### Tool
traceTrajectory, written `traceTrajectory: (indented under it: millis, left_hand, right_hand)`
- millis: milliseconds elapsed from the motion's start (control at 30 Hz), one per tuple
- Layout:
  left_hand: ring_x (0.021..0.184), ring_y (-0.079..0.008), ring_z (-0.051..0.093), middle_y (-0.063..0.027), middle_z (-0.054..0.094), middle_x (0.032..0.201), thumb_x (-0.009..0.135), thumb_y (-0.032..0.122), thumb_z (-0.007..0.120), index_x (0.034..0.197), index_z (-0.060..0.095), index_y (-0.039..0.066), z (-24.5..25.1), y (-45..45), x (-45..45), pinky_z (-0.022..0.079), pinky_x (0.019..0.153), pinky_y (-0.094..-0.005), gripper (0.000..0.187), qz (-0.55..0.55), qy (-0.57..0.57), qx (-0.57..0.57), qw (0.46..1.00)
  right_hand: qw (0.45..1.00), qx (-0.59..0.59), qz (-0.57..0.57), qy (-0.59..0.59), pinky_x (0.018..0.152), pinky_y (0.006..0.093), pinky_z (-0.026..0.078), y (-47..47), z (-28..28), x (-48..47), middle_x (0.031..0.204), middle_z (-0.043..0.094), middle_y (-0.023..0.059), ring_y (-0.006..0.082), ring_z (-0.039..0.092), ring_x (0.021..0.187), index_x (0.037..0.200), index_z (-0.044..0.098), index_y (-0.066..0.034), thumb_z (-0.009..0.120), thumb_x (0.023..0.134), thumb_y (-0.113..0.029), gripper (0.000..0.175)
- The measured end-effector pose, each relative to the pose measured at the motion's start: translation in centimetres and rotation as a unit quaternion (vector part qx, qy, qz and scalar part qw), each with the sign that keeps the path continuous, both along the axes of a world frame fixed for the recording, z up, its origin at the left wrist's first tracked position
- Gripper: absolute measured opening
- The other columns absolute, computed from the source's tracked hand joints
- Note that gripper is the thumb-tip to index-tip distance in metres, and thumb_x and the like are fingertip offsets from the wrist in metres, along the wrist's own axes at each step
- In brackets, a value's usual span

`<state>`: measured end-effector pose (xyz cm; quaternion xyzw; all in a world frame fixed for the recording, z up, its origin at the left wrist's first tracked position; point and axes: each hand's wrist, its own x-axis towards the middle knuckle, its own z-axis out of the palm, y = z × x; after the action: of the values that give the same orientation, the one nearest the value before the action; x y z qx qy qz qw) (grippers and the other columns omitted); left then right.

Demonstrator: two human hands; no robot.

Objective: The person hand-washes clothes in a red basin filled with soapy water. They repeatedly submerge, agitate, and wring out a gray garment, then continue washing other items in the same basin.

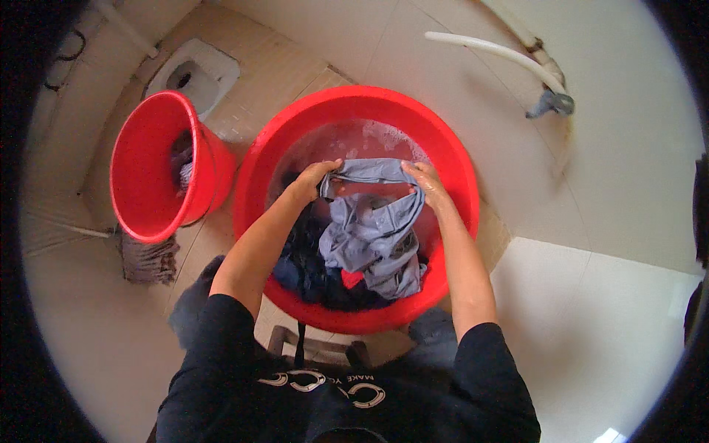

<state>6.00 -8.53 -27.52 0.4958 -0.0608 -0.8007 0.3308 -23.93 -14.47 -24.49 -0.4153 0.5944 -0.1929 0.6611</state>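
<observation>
A wet grey garment (360,232) with buttons is stretched between my two hands over a large red plastic basin (360,97). My left hand (314,180) grips one end of its upper band, and my right hand (425,180) grips the other. The band is pulled taut, with a gap beneath it, while the rest of the garment hangs bunched below. Dark wet clothes (310,282) lie in the basin's near left part, with a small bright red patch (352,278) showing beside the grey cloth. Soapy water (332,138) with foam fills the far part.
A tilted-looking red bucket (149,160) with cloth inside stands at the left. Behind it is a squat toilet (210,69). A mop head (148,260) lies below the bucket. From the right wall juts a tap (554,104) with a white hose (487,44). Part of a stool (316,342) shows beneath me.
</observation>
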Motion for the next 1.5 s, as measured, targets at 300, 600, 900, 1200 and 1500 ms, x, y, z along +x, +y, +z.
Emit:
traceTrajectory:
  millis: [300,600,900,1200,1500]
  left_hand:
    - [0.095,-0.0321,0.064,-0.0172,0.066,0.099,0.077,0.037,0.069,0.118,0.054,0.0,-12.8,-2.4,-3.4,0.05,0.081,-0.043,0.057,-0.169,-0.551,-0.15,0.803]
    - [0.08,-0.0303,0.065,-0.0158,0.067,0.09,0.078,0.048,0.066,0.107,0.064,0.001,-14.5,-1.8,-0.9,0.052,0.07,-0.0414,0.055,-0.181,-0.391,-0.053,0.901]
    - [0.075,-0.0185,0.065,-0.01,0.067,0.094,0.087,0.042,0.062,0.116,0.059,0.003,-0.8,1.2,-1.3,0.053,0.065,-0.0322,0.048,-0.068,-0.055,-0.108,0.99]
    - [0.095,-0.0225,0.062,-0.0069,0.064,0.106,0.096,0.017,0.038,0.119,0.056,0.007,15.7,4.4,-6.8,0.051,0.084,-0.0422,0.032,0.092,0.031,-0.105,0.99]
    - [0.057,-0.0243,0.055,-0.0101,0.059,0.063,0.092,0.05,0.037,0.073,0.059,0.005,16.2,9.3,-7.1,0.047,0.057,-0.0376,0.053,0.132,0.078,-0.095,0.984]
  right_hand:
    - [0.865,-0.064,0.155,0.473,0.08,0.0497,0.047,1.3,-12.9,8.7,0.098,0.064,0.0249,0.0407,0.062,0.09,0.107,0.06,-0.0011,0.055,0.083,-0.033,0.04]
    - [0.888,-0.139,0.268,0.346,0.08,0.0454,0.047,1.3,-14.9,6.8,0.102,0.064,0.0226,0.0391,0.061,0.096,0.106,0.061,-0.0038,0.066,0.074,-0.035,0.044]
    - [0.939,-0.023,-0.212,-0.269,0.081,0.0335,0.05,3.4,-0.5,1.2,0.096,0.065,0.0062,0.0189,0.062,0.089,0.104,0.061,-0.0041,0.056,0.092,-0.019,0.019]
    - [0.89,-0.059,-0.361,-0.271,0.084,0.0337,0.047,8.8,12.7,4.2,0.101,0.064,0.0083,0.024,0.06,0.092,0.101,0.058,0.0023,0.052,0.095,-0.027,0.03]
    - [0.829,-0.544,0.026,0.129,0.062,0.0442,0.043,24.6,19.1,13.1,0.085,0.05,0.0215,0.041,0.054,0.075,0.098,0.045,0.0011,0.062,0.087,-0.033,0.04]
